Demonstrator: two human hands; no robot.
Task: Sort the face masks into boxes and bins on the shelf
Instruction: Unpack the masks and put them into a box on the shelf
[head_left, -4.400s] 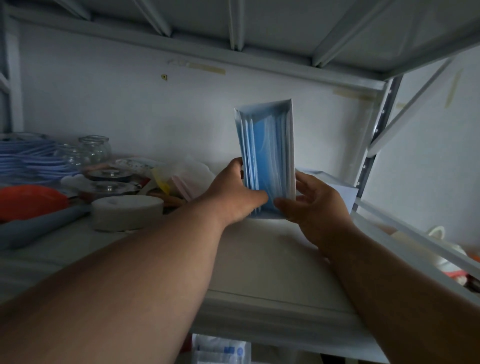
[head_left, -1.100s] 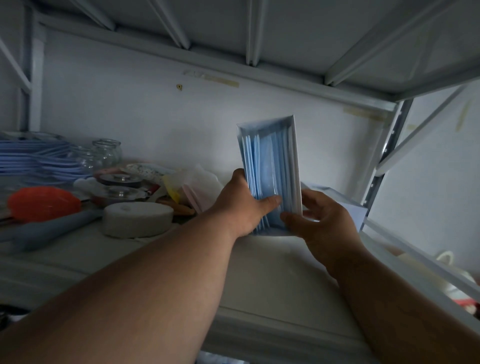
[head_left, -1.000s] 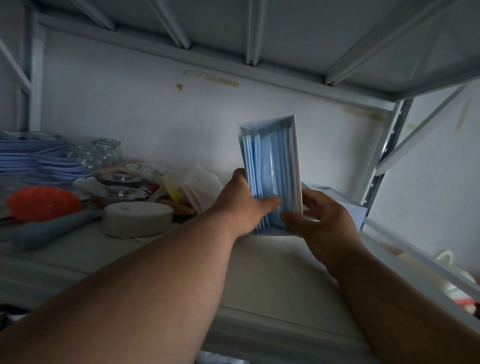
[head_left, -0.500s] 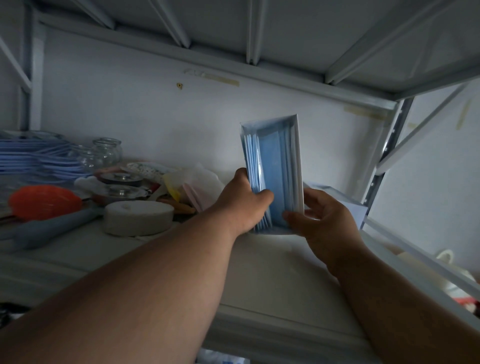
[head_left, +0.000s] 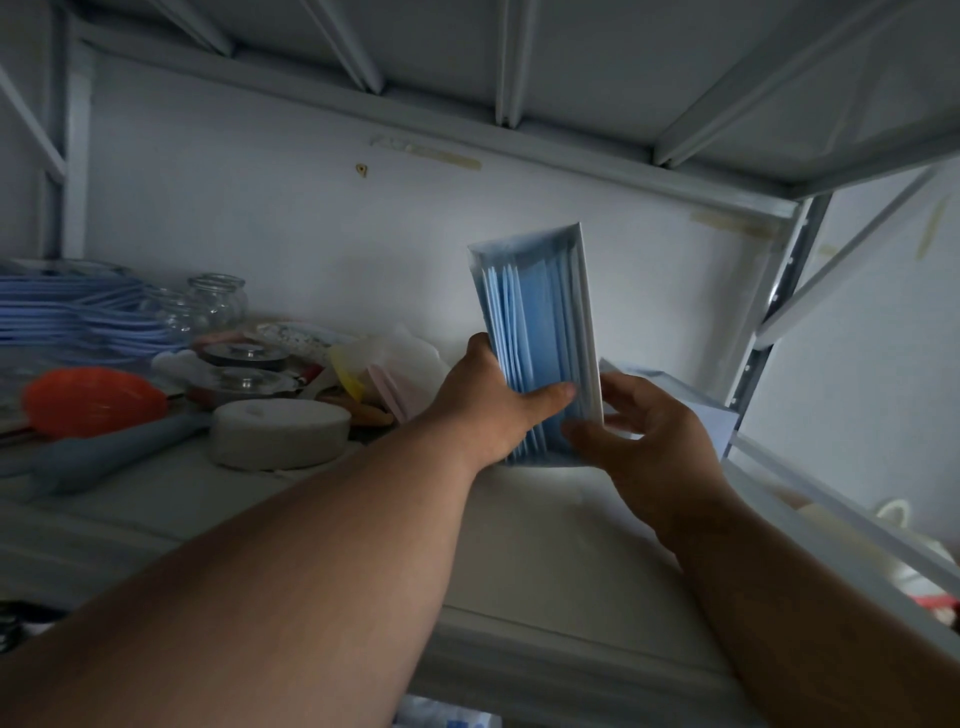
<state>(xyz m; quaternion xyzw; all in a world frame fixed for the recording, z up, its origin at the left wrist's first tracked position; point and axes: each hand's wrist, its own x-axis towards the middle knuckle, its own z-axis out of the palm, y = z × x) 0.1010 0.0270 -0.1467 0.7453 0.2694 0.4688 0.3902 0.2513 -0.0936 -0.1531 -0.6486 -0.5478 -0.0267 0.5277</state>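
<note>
Upright, mask box (head_left: 540, 332), between both hands (head_left: 566, 421)

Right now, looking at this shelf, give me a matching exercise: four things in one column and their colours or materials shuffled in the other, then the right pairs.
Things:
1. stack of face masks
2. bowl
3. jar
4. round roll

Descriptions:
A. clear glass
B. white
C. blue
D. orange

Pairs: 1-C, 2-D, 3-A, 4-B

storeroom, metal shelf (head_left: 519, 525), stacked plates (head_left: 78, 317), glass jars (head_left: 215, 301)
</note>
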